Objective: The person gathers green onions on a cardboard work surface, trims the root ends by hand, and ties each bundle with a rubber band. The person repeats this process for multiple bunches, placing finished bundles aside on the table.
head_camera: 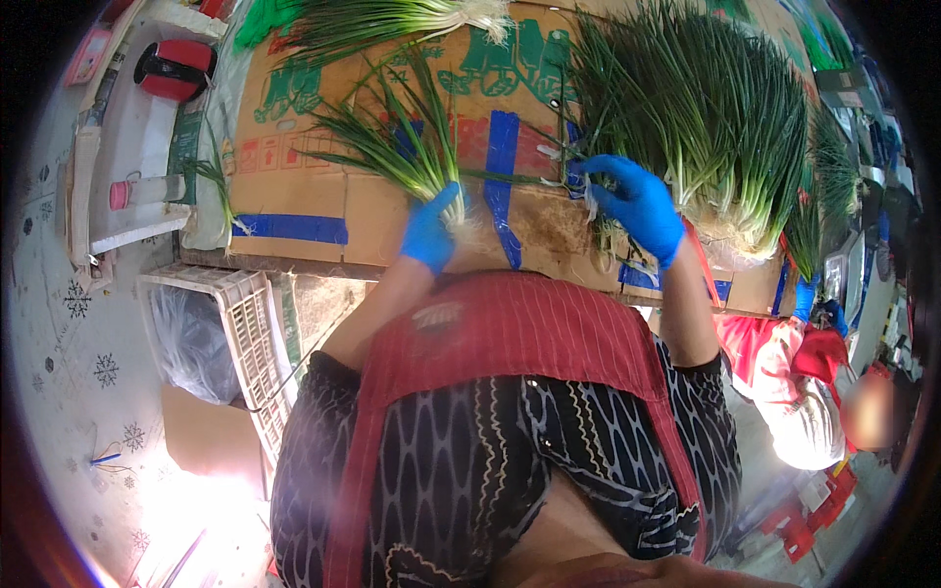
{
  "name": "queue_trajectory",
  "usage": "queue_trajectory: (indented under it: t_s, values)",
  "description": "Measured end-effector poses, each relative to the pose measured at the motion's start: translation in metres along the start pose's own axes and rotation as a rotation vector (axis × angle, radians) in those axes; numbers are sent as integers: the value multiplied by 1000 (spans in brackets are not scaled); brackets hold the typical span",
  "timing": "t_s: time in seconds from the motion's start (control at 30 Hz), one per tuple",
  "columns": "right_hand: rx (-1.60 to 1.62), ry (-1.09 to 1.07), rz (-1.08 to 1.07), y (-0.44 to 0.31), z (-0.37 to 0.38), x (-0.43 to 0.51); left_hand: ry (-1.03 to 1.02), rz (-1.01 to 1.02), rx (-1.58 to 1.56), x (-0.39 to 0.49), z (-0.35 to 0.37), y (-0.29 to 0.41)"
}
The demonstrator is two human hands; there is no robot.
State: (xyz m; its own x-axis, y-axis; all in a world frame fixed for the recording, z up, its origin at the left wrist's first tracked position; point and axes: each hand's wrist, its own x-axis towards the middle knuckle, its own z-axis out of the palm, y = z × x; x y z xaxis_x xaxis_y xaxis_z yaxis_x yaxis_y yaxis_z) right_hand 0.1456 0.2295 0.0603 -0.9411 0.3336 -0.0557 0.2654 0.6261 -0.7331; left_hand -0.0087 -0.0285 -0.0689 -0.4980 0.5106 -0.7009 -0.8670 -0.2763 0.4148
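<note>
My left hand [431, 226], in a blue glove, is closed around the white root ends of a small bunch of spring onions [423, 158], whose green leaves fan up and to the left. My right hand [636, 206], gloved the same, is raised with bent fingers over the leaf scraps; a thin green leaf stretches from the bunch towards its fingertips, and whether it pinches that leaf cannot be told. A big pile of spring onions [720, 132] lies beyond and to the right of my right hand. Another bundle of spring onions [397, 22] rests at the table's far side.
Flattened cardboard [294, 176] with blue tape covers the table. A few loose spring onions [220, 173] lie at the left. Below the left edge stands a plastic crate [253, 323] holding a clear bag. At the right, a co-worker with blue gloves [805, 298] handles another bunch.
</note>
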Motion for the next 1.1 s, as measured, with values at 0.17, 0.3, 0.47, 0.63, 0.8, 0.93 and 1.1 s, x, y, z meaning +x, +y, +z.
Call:
queue_trajectory:
  t_s: [0.17, 0.3, 0.47, 0.63, 0.8, 0.93, 1.1]
  values:
    - [398, -38, 65, -32, 111, 48, -28, 102, 135, -6, 3, -1]
    - [227, -44, 92, -29, 162, 78, -35, 176, 197, -11, 0, 0]
    - [608, -138, 274, -18, 173, 72, 67, 146, -39, -10, 5, 2]
    - [285, -15, 128, -24, 170, 73, 11, 200, 54, -15, 10, -5]
    - [251, 45, -97, -31, 171, 59, -139, 45, -218, 10, -26, -8]
    - [177, 101, -320, -27, 170, 49, -138, -21, -202, 25, -40, -12]
    - [325, -28, -478, -33, 166, 41, -46, -17, -83, 6, -17, -3]
